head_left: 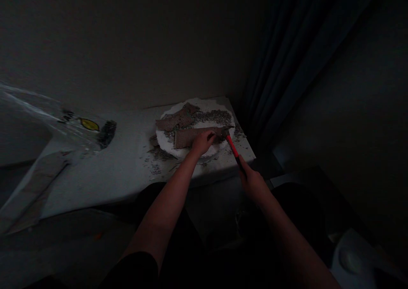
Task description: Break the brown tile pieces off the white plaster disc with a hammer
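Observation:
A long, flat brown piece (184, 139) with a rough, woven-looking surface lies across a white round mat (164, 141). My left hand (203, 143) rests on this piece with fingers curled, holding it near its middle. In my right hand (253, 182) is a hammer (233, 147) with a red and black handle. Its dark head sits at the right end of the brown piece; in the dim light I cannot tell whether they touch. Behind, more brown pieces (174, 121) and a heap of grey-brown crumbs (213, 117) lie on the mat.
The mat is on a pale table (105, 174) against a wall, with crumbs scattered around it. To the left stands a clear plastic bag (86, 127) with a yellow label and dark contents. A dark curtain (280, 59) hangs at the right.

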### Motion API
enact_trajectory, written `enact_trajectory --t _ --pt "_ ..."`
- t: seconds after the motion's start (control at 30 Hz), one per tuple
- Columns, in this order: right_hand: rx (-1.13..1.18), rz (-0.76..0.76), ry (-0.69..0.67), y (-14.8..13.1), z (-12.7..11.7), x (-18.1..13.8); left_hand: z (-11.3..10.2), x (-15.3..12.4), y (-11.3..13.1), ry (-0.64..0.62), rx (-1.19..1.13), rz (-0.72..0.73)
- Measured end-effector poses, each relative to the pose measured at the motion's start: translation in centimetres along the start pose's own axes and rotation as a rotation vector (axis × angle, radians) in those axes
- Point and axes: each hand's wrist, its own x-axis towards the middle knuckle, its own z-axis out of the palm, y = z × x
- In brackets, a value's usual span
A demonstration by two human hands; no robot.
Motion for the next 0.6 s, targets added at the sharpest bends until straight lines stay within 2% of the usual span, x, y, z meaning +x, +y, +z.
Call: enact_trajectory --t 0.2,0.6 --pt "0.013 0.019 -0.023 -0.09 -0.37 0.0 -0.12 0.75 -0.36 -0.028 -0.053 -0.022" --pt "0.032 0.009 -0.025 -0.16 -0.49 -0.04 -0.22 0.48 -0.31 -0.058 -0.054 -0.01"
